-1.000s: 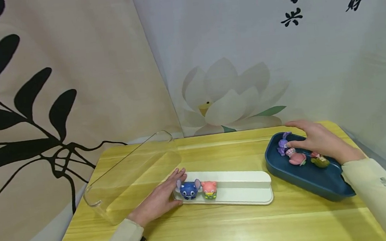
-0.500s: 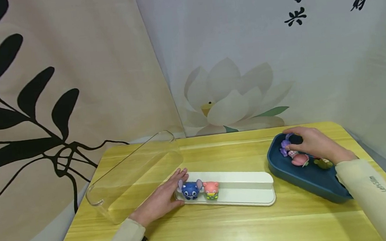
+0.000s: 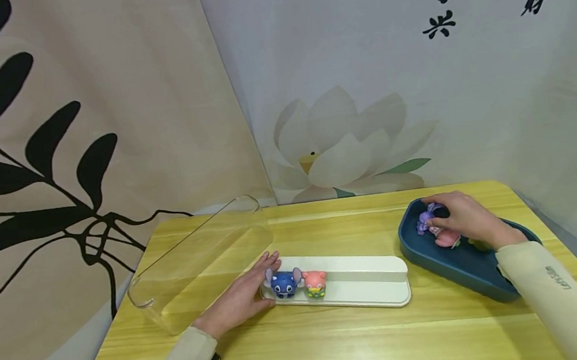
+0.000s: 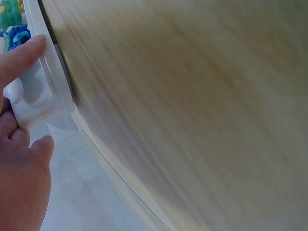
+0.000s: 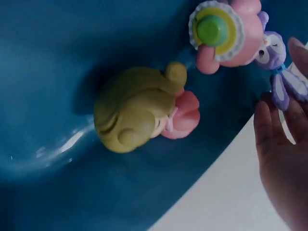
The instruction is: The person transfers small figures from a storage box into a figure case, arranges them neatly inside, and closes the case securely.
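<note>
A blue big-eared figurine (image 3: 284,283) and a pink pig-like figurine (image 3: 315,283) stand side by side on a long white base (image 3: 367,294) with a raised step. My left hand (image 3: 242,297) rests against the base's left end, fingers extended and thumb at the front edge. At the right, my right hand (image 3: 472,217) reaches into a dark blue tray (image 3: 453,265). It pinches a purple rabbit figurine (image 5: 272,50) by its ears; the contact is partly cut off in the right wrist view. Beside it lie a pink figurine (image 5: 240,38) and an olive-haired figurine (image 5: 134,110), mostly hidden in the head view.
A clear plastic cover (image 3: 202,263) lies on the wooden table (image 3: 346,342), left of the white base. Printed curtains (image 3: 339,53) hang behind the table's back edge.
My right hand has shifted slightly left and closed in around the purple rabbit, now covering most of the olive-haired figurine. My left hand and the white base stay put.
</note>
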The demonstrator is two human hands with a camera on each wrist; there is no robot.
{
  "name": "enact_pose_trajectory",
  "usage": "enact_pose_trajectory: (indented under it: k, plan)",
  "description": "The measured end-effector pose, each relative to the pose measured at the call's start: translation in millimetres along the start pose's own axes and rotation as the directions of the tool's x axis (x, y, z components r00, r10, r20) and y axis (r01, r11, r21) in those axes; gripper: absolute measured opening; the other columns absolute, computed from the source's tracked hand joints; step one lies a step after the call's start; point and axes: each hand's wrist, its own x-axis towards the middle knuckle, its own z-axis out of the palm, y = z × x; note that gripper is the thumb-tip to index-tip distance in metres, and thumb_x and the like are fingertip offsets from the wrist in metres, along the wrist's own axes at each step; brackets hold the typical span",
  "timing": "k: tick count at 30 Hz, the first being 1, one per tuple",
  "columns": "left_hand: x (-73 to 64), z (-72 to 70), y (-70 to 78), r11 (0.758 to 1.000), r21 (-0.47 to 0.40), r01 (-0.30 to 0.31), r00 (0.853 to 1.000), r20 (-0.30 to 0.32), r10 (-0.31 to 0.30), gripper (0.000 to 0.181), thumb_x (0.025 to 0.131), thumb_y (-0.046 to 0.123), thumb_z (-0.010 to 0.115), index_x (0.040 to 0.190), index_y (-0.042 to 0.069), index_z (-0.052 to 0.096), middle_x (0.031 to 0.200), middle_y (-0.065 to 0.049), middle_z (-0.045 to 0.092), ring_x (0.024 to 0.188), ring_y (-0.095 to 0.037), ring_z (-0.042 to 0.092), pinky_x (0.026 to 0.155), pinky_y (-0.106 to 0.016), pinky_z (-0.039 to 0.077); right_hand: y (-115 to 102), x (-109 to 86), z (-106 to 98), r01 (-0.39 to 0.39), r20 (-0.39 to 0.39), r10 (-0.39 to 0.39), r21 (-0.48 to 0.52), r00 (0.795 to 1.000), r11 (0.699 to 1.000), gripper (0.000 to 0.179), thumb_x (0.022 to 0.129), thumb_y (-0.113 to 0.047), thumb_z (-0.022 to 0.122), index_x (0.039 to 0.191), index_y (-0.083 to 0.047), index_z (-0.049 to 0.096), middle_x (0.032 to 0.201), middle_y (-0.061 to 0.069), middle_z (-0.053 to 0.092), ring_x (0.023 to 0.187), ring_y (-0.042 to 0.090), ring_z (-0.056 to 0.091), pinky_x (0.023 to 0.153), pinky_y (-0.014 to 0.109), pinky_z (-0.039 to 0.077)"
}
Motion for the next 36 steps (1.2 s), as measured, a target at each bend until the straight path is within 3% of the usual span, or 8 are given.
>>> enact_pose_trajectory:
  k: [5,15,24,36]
  plan:
    - [0.5,0.6,-1.1,1.0,0.002,0.001,1.0,-0.003,-0.001,0.09,0.088,0.019,0.084,0.163,0.014,0.034,0.171,-0.005,0.022,0.157,-0.028,0.02,0.12,-0.052,0.032,-0.5,2.5,4.4,-0.051,0.006,0.051,0.032,0.999,0.998,0.046,0.095,-0.014,0.076,0.134,0.005,0.062,0.131,0.03,0.064,0.121,0.048,0.059,0.105,0.069,0.044]
    - [1.8,1.0,-0.8,1.0,-0.014,-0.009,1.0,-0.01,0.009,0.089,0.087,0.017,0.084,0.162,0.012,0.035,0.172,-0.005,0.022,0.157,-0.028,0.019,0.121,-0.051,0.032,-0.2,6.8,7.7,-0.069,-0.004,0.069,0.009,0.998,0.998,0.023,0.095,-0.014,0.076,0.114,-0.003,0.07,0.107,0.019,0.073,0.096,0.036,0.065,0.091,0.062,0.052]
    - [2.3,1.0,-1.3,1.0,-0.012,-0.013,1.0,-0.016,0.013,0.09,0.087,0.017,0.085,0.162,0.012,0.035,0.171,-0.007,0.023,0.157,-0.029,0.02,0.121,-0.053,0.031,-9.6,6.1,3.4,-0.097,-0.01,0.097,0.053,0.995,0.994,0.025,0.099,-0.016,0.071,0.116,0.001,0.068,0.112,0.021,0.07,0.098,0.034,0.064,0.093,0.061,0.053]
    - [2.6,1.6,-1.3,1.0,-0.017,0.008,1.0,-0.001,-0.008,0.09,0.088,0.018,0.084,0.162,0.012,0.034,0.172,-0.007,0.022,0.157,-0.028,0.019,0.121,-0.055,0.031,-48.7,-16.2,-22.7,-0.042,-0.201,0.06,0.093,0.978,0.995,0.042,0.097,-0.023,0.075,0.128,0.003,0.064,0.119,0.027,0.069,0.106,0.046,0.067,0.093,0.066,0.055]
